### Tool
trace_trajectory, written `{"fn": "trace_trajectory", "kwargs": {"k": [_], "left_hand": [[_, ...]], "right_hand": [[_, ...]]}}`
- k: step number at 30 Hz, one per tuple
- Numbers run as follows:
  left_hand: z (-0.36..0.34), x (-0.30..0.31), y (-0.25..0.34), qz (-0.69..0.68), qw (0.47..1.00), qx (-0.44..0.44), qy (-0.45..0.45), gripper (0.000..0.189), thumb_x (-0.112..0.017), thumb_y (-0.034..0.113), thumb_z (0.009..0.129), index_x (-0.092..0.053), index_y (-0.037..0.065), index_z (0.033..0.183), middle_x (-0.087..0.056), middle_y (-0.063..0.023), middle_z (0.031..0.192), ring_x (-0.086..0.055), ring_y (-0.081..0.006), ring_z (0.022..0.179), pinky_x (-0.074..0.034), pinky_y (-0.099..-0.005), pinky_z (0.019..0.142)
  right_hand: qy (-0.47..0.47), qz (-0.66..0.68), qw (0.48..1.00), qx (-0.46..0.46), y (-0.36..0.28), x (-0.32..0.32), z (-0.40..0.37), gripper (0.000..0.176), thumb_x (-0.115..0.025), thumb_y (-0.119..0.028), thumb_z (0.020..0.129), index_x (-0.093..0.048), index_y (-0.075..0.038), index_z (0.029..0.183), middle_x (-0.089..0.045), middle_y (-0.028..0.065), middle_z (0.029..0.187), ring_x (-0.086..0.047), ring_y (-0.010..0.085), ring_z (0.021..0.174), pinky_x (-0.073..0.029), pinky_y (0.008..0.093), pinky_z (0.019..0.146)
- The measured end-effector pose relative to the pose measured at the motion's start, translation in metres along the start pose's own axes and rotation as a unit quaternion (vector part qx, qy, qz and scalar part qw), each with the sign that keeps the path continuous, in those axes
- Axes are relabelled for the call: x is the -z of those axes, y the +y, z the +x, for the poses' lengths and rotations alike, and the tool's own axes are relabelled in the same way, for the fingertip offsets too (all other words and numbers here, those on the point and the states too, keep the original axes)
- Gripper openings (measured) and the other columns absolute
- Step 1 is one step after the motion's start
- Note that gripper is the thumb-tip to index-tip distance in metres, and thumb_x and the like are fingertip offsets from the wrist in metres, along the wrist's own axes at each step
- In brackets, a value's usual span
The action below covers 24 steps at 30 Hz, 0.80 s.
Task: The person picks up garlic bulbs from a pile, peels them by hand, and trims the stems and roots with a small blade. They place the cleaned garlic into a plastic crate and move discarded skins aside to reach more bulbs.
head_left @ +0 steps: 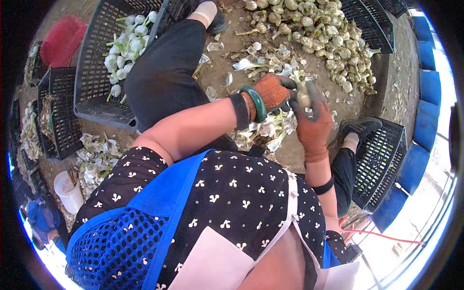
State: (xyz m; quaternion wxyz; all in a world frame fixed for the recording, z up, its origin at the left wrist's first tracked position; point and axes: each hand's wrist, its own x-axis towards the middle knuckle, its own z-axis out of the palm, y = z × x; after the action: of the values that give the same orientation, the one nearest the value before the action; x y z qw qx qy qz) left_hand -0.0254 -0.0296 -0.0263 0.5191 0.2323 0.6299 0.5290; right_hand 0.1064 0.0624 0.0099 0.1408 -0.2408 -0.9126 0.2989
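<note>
Head view, two o'clock: right hand (314,123) gripped a garlic bulb (303,95), left hand (271,92) curled against it, hold unclear; likely peeling, which next called for steady tugs.

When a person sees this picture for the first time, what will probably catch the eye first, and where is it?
Probably the orange-gloved left hand and right hand, meeting at a garlic bulb just above the picture's centre, with a green bangle at the left wrist. Next may come the dull heap of garlic at upper right, against the white bulbs in a black crate at upper left.
</note>
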Motion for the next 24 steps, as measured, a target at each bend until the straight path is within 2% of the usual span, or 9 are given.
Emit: {"fn": "trace_trajectory", "kwargs": {"k": [2, 6, 11, 13, 14, 18, 20, 21, 24], "left_hand": [[0.0, 0.002, 0.001, -0.03, 0.999, 0.026, 0.002, 0.028, -0.058, 0.024, 0.079, -0.064, 0.005, 0.098, -0.064, -0.0112, 0.074, -0.061, -0.0178, 0.062, -0.051, -0.0316, 0.058], [0.003, 0.001, -0.007, 0.0, 0.997, -0.074, 0.023, 0.041, -0.063, 0.036, 0.078, -0.06, 0.001, 0.1, -0.06, -0.0071, 0.068, -0.056, -0.0114, 0.053, -0.045, -0.0251, 0.043], [-0.006, 0.013, 0.019, -0.06, 0.996, 0.036, -0.06, 0.037, -0.066, 0.039, 0.074, -0.063, 0.003, 0.084, -0.056, -0.001, 0.056, -0.055, -0.0117, 0.052, -0.045, -0.0271, 0.047], [-0.001, 0.009, 0.012, 0.038, 0.997, -0.065, -0.023, 0.033, -0.068, 0.033, 0.072, -0.062, 0.002, 0.082, -0.057, -0.0059, 0.057, -0.057, -0.0178, 0.055, -0.047, -0.0305, 0.055], [0.0, 0.005, 0.009, 0.04, 0.997, -0.065, -0.025, 0.033, -0.068, 0.033, 0.072, -0.062, 0.002, 0.082, -0.057, -0.0059, 0.057, -0.057, -0.0178, 0.055, -0.047, -0.0305, 0.055], [-0.007, -0.011, 0.007, 0.223, 0.93, -0.25, 0.152, 0.023, -0.061, 0.021, 0.073, -0.062, 0.004, 0.089, -0.062, -0.0154, 0.084, -0.061, -0.0305, 0.078, -0.049, -0.0379, 0.068], [-0.016, -0.016, 0.005, 0.29, 0.893, -0.306, 0.16, 0.026, -0.06, 0.014, 0.071, -0.061, 0.01, 0.097, -0.061, -0.0147, 0.093, -0.059, -0.0336, 0.084, -0.049, -0.0398, 0.071], [-0.019, -0.019, 0.004, 0.29, 0.893, -0.308, 0.155, 0.026, -0.06, 0.014, 0.071, -0.061, 0.01, 0.097, -0.061, -0.0147, 0.093, -0.059, -0.0336, 0.084, -0.049, -0.0398, 0.071], [-0.018, -0.023, 0.0, 0.255, 0.883, -0.371, 0.135, 0.026, -0.062, 0.008, 0.069, -0.062, 0.009, 0.095, -0.062, -0.0117, 0.086, -0.062, -0.0289, 0.079, -0.05, -0.0367, 0.068]], "right_hand": [[-0.012, 0.324, 0.931, -0.167, 0.007, -0.002, 0.002, 0.052, -0.068, -0.007, 0.076, -0.046, 0.003, 0.122, -0.05, 0.0126, 0.122, -0.049, 0.0176, 0.108, -0.041, 0.0289, 0.09], [-0.041, 0.317, 0.925, -0.206, 0.002, 0.009, 0.004, 0.053, -0.068, -0.005, 0.075, -0.046, 0.002, 0.122, -0.051, 0.0125, 0.121, -0.05, 0.0182, 0.107, -0.041, 0.0289, 0.09], [-0.059, 0.489, 0.835, -0.246, 0.008, 0.01, 0.004, 0.044, -0.061, -0.021, 0.081, -0.049, 0.0, 0.117, -0.058, 0.009, 0.104, -0.057, 0.0167, 0.089, -0.048, 0.0274, 0.077], [-0.152, 0.779, 0.527, -0.302, 0.023, 0.009, 0.005, 0.038, -0.049, -0.036, 0.088, -0.052, -0.004, 0.108, -0.06, 0.0078, 0.089, -0.058, 0.0163, 0.072, -0.049, 0.0257, 0.06], [-0.182, 0.797, 0.485, -0.312, 0.029, 0.006, 0.008, 0.043, -0.039, -0.047, 0.09, -0.054, -0.008, 0.099, -0.06, 0.0073, 0.081, -0.057, 0.0158, 0.064, -0.046, 0.0251, 0.049], [0.057, 0.687, 0.606, -0.397, 0.006, -0.019, 0.009, 0.038, -0.036, -0.039, 0.091, -0.054, -0.008, 0.103, -0.061, 0.0049, 0.089, -0.06, 0.0205, 0.076, -0.049, 0.0294, 0.068], [0.146, 0.357, 0.893, -0.233, 0.001, -0.024, 0.003, 0.039, -0.042, -0.04, 0.089, -0.051, -0.005, 0.104, -0.06, 0.0082, 0.09, -0.06, 0.0236, 0.079, -0.049, 0.0303, 0.068], [0.179, 0.155, 0.963, -0.131, 0.001, -0.025, 0.0, 0.04, -0.045, -0.04, 0.088, -0.05, -0.003, 0.104, -0.06, 0.0099, 0.091, -0.06, 0.0251, 0.08, -0.049, 0.0308, 0.068], [0.145, 0.085, 0.982, -0.081, 0.02, -0.021, 0.003, 0.028, -0.054, -0.027, 0.081, -0.052, -0.004, 0.095, -0.06, 0.01, 0.084, -0.06, 0.0259, 0.076, -0.048, 0.0319, 0.064]]}}
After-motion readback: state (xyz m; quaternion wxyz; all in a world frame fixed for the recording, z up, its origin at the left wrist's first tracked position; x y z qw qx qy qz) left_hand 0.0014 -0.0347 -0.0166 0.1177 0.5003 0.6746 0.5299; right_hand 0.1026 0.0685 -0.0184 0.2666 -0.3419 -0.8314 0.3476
